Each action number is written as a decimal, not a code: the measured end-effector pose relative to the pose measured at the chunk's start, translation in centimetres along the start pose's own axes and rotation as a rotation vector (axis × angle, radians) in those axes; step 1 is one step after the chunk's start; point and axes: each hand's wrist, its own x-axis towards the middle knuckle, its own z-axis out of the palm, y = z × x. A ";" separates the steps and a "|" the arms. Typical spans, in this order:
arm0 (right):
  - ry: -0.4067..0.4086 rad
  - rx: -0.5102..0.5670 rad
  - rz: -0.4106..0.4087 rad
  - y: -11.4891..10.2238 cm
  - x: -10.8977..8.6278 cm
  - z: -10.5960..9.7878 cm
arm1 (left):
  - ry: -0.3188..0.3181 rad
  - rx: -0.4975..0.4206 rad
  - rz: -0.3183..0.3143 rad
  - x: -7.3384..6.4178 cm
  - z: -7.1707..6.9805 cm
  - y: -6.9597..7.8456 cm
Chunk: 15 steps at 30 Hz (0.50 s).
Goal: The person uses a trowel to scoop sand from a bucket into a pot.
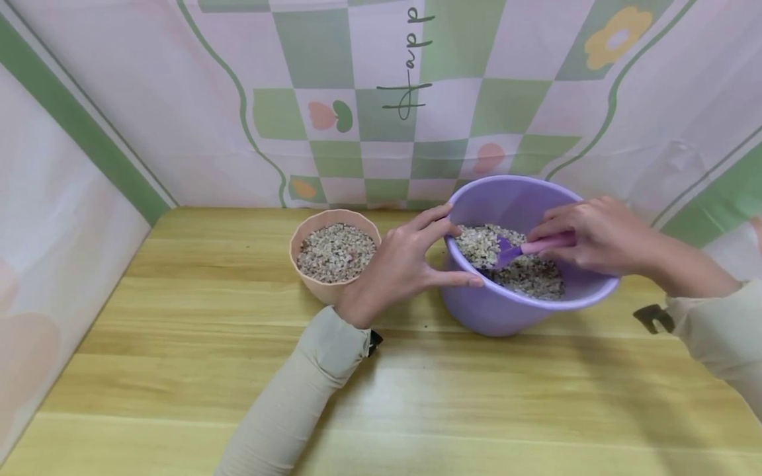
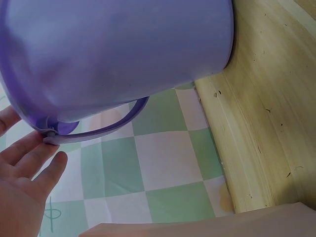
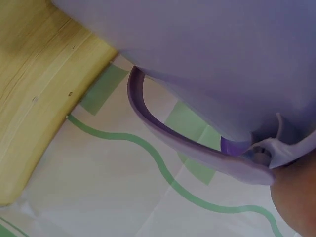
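Observation:
A purple bucket (image 1: 506, 317) with grainy, gravel-like pieces (image 1: 530, 277) inside stands at the right of the table. My left hand (image 1: 405, 264) holds its left rim, with a fingertip over the edge and the thumb along the front rim. Inside the bucket, my right hand (image 1: 601, 235) grips the pink handle of a small shovel (image 1: 548, 244). The shovel's purple blade touches the grains. Left of the bucket, partly behind my left hand, sits a peach bowl (image 1: 305, 277) filled with similar grains (image 1: 336, 251). The right wrist view shows the bucket's hanging handle (image 3: 173, 138), but the right fingers are hidden there.
The wooden table (image 1: 208, 317) meets a checked green and white cloth (image 1: 387, 119) at its back edge. Another light cloth (image 1: 59, 231) hangs along the left side. A few stray specks lie on the wood near the bucket.

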 end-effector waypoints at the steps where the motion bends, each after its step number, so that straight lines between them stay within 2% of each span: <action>1: 0.005 -0.003 0.003 0.0 0.0 0.0 | 0.000 -0.002 0.000 0.0 0.0 0.0; 7: 0.023 -0.014 0.015 0.1 -0.1 -0.1 | -0.010 -0.023 -0.024 0.0 -0.1 0.1; 15: 0.024 -0.013 0.030 0.0 -0.3 -0.1 | -0.015 -0.007 -0.010 0.0 0.0 0.0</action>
